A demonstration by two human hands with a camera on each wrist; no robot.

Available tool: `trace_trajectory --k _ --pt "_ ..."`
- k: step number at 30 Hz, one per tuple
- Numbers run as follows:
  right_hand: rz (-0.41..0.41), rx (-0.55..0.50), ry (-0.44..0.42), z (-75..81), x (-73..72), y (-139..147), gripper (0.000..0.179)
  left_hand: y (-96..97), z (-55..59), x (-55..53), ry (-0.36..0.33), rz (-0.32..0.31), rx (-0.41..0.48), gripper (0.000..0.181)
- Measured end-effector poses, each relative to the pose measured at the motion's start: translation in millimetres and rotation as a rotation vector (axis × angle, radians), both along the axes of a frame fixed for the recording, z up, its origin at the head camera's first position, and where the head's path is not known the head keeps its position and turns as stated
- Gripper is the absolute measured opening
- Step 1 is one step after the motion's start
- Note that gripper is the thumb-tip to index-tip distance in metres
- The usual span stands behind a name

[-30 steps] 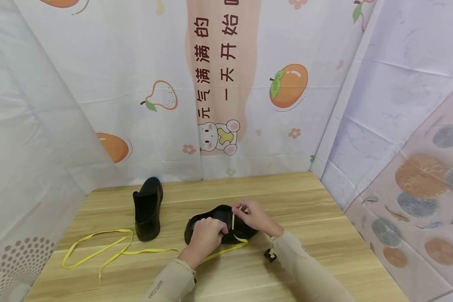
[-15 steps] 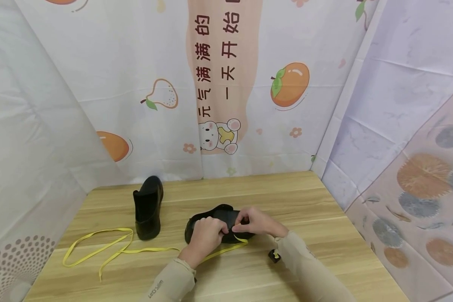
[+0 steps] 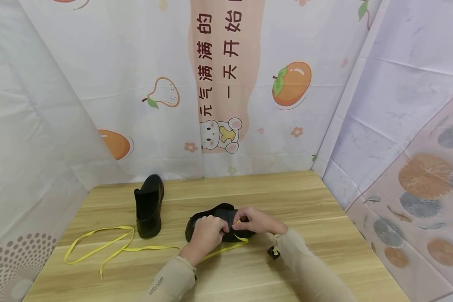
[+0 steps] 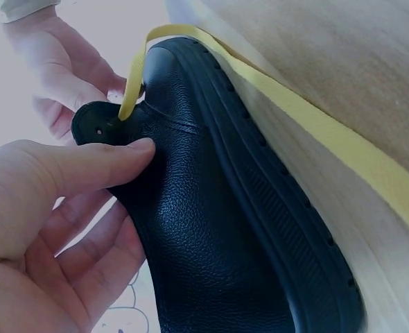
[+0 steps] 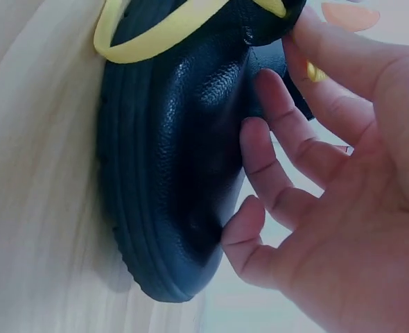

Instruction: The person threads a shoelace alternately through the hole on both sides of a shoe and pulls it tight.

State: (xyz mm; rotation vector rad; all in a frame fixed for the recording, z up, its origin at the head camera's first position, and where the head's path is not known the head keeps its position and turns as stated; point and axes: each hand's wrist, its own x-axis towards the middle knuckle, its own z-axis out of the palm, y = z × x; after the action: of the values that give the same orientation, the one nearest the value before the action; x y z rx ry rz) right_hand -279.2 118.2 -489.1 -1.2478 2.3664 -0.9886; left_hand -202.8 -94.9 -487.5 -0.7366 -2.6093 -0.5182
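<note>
A black leather shoe [image 3: 226, 243] lies in front of me, toe to the right. My left hand [image 3: 206, 233] grips its eyelet flap [image 4: 93, 128], thumb on the outer face and the other fingers behind. Through one eyelet runs a yellow shoelace [image 4: 138, 69], which loops over the shoe's side and trails left along the table. My right hand [image 3: 257, 220] is at the same flap and pinches the short end of the shoelace on its inner side; a bit of yellow shows by the fingers in the right wrist view. Its other fingers [image 5: 260, 149] touch the shoe's upper.
A second black shoe [image 3: 149, 209] stands at the back left of the wooden table [image 3: 287, 193]. The lace's long tail [image 3: 94, 247] lies in loops at the left. A small black-and-yellow item [image 3: 274, 253] hangs by the right wrist. Printed cloth surrounds the table.
My right hand has come down from holding the lace end up above the shoe to the flap, close to my left fingertips. The left hand keeps its grip in place.
</note>
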Motion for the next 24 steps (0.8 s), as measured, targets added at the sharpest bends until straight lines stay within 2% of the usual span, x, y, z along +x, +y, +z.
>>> trace_trajectory --k 2,5,7,9,12,14,17,20,24 --pt "0.007 -0.015 0.019 0.2 -1.0 0 0.010 0.2 0.7 0.0 -0.001 -0.003 -0.003 0.022" --pt "-0.048 -0.068 0.056 -0.1 -3.6 3 0.011 0.4 1.1 0.1 -0.004 -0.004 -0.009 0.022" --pt "-0.168 -0.109 0.103 0.3 -5.2 6 0.011 0.5 1.3 0.4 0.000 -0.007 -0.010 0.023" --pt "-0.345 -0.138 0.141 2.1 -7.5 10 0.010 0.8 0.9 0.1 0.005 -0.007 -0.013 0.023" --pt "-0.562 -0.168 0.206 4.1 -10.1 16 0.010 0.5 0.5 -1.2 0.018 -0.010 -0.015 0.024" --pt "-0.625 -0.157 0.259 4.5 -10.8 19 0.012 -0.4 1.5 -3.0 0.010 -0.020 -0.015 0.023" --pt "-0.577 -0.121 0.361 1.9 -9.8 22 0.028 -3.0 4.0 -7.4 -0.047 -0.047 -0.010 0.021" --pt "-0.434 -0.088 0.423 -0.4 -8.0 22 0.041 -6.4 6.9 -13.2 -0.140 -0.073 -0.004 0.018" --pt "-0.171 -0.068 0.354 -0.1 -5.7 18 0.029 -10.4 8.2 -19.7 -0.210 -0.086 -0.014 0.015"
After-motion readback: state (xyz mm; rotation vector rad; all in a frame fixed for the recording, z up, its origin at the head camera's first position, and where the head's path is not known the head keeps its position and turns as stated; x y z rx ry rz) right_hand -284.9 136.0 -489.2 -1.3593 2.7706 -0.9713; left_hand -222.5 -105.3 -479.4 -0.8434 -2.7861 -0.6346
